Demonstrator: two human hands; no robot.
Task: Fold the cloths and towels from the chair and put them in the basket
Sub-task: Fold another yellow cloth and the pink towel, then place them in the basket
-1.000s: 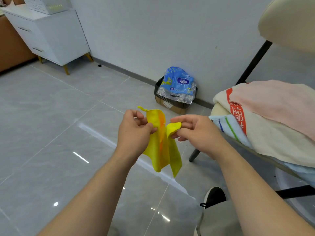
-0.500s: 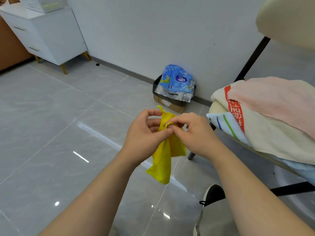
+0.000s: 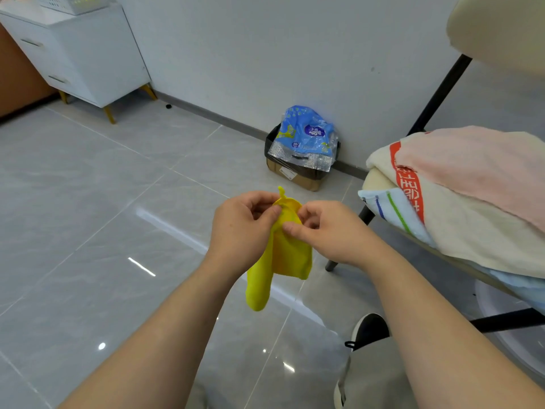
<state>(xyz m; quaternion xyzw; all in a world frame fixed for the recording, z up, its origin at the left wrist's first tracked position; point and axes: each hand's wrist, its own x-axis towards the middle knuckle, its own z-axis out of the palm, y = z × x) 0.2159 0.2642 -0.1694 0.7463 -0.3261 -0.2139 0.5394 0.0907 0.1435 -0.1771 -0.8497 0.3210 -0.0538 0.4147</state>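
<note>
Left hand point(image 3: 239, 231), right hand point(image 3: 330, 233) now meeting, cloth point(image 3: 290, 256) doubled

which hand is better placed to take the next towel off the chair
Right, probably. The right hand pinches the yellow cloth on the side nearest the chair, whose striped towel hangs close by; the left hand is farther off.

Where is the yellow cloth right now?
In the head view, the yellow cloth hangs mid-frame, pinched at its top by the left hand and right hand, above the floor, left of the chair.
</note>
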